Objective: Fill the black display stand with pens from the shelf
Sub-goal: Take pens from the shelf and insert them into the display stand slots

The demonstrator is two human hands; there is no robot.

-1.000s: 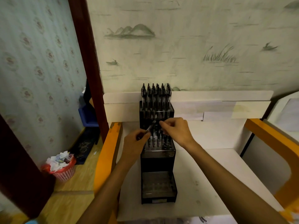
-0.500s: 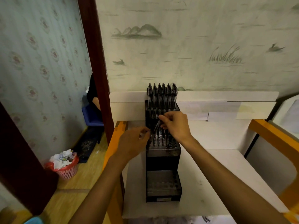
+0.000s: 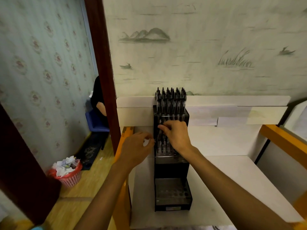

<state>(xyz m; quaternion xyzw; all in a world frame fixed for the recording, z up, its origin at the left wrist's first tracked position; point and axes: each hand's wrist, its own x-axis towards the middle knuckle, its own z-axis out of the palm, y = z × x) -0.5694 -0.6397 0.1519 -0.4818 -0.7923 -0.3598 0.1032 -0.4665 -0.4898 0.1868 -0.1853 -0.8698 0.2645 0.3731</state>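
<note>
A black stepped display stand (image 3: 172, 168) sits on the white shelf (image 3: 232, 180) against the wall. Its top tier is packed with several black pens (image 3: 171, 100); the middle tier holds several more, and the bottom tier (image 3: 172, 191) shows bare holes. My right hand (image 3: 177, 135) is over the middle tier, fingers pinched on a pen (image 3: 159, 136) standing upright at the tier's left side. My left hand (image 3: 137, 150) hovers just left of the stand with fingers curled; what it holds, if anything, is hidden.
An orange shelf frame (image 3: 122, 163) runs along the left edge and another orange rail (image 3: 282, 140) on the right. On the floor at left stands a red wastebasket (image 3: 68, 173) full of paper. A person sits on a blue chair (image 3: 97, 120) behind the dark door frame.
My right hand has turned the pen from slanted to upright and lowered it into the middle tier's left side. My left hand let go of the pen and drew back left.
</note>
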